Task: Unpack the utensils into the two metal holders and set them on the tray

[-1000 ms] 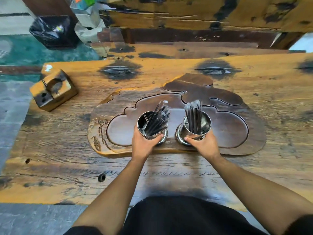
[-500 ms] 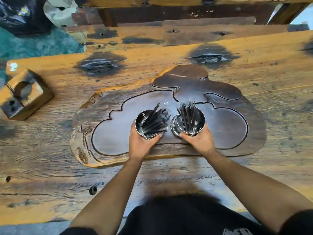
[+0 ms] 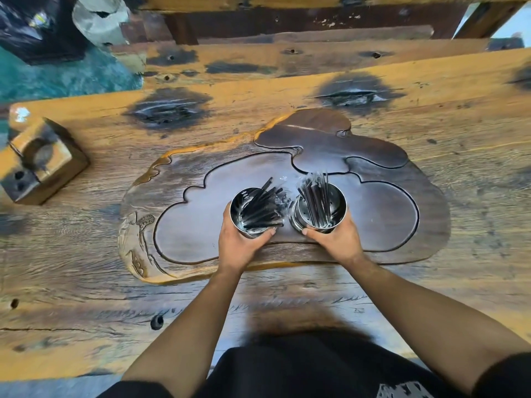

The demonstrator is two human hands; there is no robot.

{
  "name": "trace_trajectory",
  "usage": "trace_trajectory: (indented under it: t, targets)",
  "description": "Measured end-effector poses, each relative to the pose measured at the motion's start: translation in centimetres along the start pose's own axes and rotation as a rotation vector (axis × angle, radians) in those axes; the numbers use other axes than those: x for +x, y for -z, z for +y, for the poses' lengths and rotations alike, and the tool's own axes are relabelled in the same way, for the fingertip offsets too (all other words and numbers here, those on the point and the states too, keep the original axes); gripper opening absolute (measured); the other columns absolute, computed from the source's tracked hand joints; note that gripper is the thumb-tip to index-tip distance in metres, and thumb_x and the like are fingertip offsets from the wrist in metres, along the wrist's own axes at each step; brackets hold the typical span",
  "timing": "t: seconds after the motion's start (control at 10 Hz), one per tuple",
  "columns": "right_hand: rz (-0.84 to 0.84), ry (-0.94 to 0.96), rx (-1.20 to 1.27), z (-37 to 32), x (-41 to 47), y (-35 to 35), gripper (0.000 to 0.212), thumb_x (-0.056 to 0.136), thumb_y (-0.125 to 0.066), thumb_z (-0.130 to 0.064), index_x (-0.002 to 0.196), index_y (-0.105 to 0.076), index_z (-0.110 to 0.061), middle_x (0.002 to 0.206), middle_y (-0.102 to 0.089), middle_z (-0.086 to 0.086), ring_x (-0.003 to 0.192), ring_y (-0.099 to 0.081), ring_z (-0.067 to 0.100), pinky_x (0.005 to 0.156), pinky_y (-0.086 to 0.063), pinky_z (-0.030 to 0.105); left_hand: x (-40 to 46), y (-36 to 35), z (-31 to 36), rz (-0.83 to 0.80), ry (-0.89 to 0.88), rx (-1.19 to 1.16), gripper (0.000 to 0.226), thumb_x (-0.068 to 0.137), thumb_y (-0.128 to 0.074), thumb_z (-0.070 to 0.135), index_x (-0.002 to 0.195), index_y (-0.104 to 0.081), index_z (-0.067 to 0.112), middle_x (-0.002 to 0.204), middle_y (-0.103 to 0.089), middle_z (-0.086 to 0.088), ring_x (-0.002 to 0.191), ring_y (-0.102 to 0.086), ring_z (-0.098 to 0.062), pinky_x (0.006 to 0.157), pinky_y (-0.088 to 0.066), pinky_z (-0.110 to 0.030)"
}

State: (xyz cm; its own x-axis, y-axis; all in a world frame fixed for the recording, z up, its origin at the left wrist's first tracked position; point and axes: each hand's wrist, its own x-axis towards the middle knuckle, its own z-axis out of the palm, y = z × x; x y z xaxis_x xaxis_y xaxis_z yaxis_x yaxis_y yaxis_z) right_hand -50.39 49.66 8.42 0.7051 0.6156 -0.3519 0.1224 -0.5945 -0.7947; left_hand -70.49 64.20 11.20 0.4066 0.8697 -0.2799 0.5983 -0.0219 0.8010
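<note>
So the two shiny metal holders are both sitting in the sunken middle of the dark carved wooden tray [image 3: 178, 239], side by side and pretty much touching. The left holder [image 3: 244, 228] is packed with dark utensils [image 3: 263, 206] that all lean over toward the right, tips poking past its rim toward the other cup. The right holder [image 3: 330, 201] has little holes in its inner wall and a wider metal base under it, and its dark utensils [image 3: 314, 196] stand more upright, fanning out a bit at the top. Can't really tell what kind of utensils they are, they're just thin dark sticks from up here, a bit blurry too. The left hand [image 3: 240, 248] is wrapped around the near side of the left holder, thumb curled along the front edge, and the right hand [image 3: 336, 242] is gripping the near side of the right holder the same way, so both are grasping a cup each. The tray lies on a big rough wooden table [image 3: 86, 282] with dark burnt-looking patches. Off at the left end of the table there's a chunky wooden block [image 3: 43, 162] with a round hole cut in the top and two small holes in its side.
</note>
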Motion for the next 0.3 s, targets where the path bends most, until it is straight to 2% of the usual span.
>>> trace_trajectory:
  t: [0.1, 0.2, 0.3]
  targets:
    - [-0.025, -0.003, 0.006, 0.5, -0.3, 0.1, 0.112, 0.051, -0.097, -0.044, 0.146, -0.041, -0.028, 0.138, -0.053, -0.005, 0.128, -0.053, 0.011, 0.113, -0.041, 0.031, -0.2, 0.0, -1.3, -0.037, 0.059, 0.044, 0.117, 0.053, -0.095, 0.056, 0.149, -0.032, 0.032, 0.143, -0.051, 0.003, 0.132, -0.051, -0.013, 0.116, -0.043, -0.038]
    - [-0.057, -0.042, -0.059, 1.8, -1.0, 0.5, 0.108, 0.062, -0.095, -0.037, 0.151, -0.037, -0.022, 0.14, -0.046, -0.001, 0.13, -0.048, 0.012, 0.114, -0.037, 0.028, -0.7, 0.1, -2.6, -0.055, 0.092, 0.058, 0.119, 0.055, -0.091, 0.06, 0.153, -0.03, 0.031, 0.145, -0.047, 0.002, 0.135, -0.048, -0.014, 0.118, -0.041, -0.037]
    - [-0.083, -0.137, -0.279, 3.4, -3.0, 0.9, 0.072, 0.087, -0.076, -0.034, 0.146, -0.045, -0.009, 0.144, -0.041, 0.01, 0.132, -0.052, 0.027, 0.117, -0.038, 0.035, -2.6, 0.0, -4.2, -0.094, 0.131, 0.098, 0.103, 0.072, -0.084, 0.054, 0.155, -0.031, 0.022, 0.145, -0.046, -0.001, 0.132, -0.053, -0.017, 0.118, -0.039, -0.036]
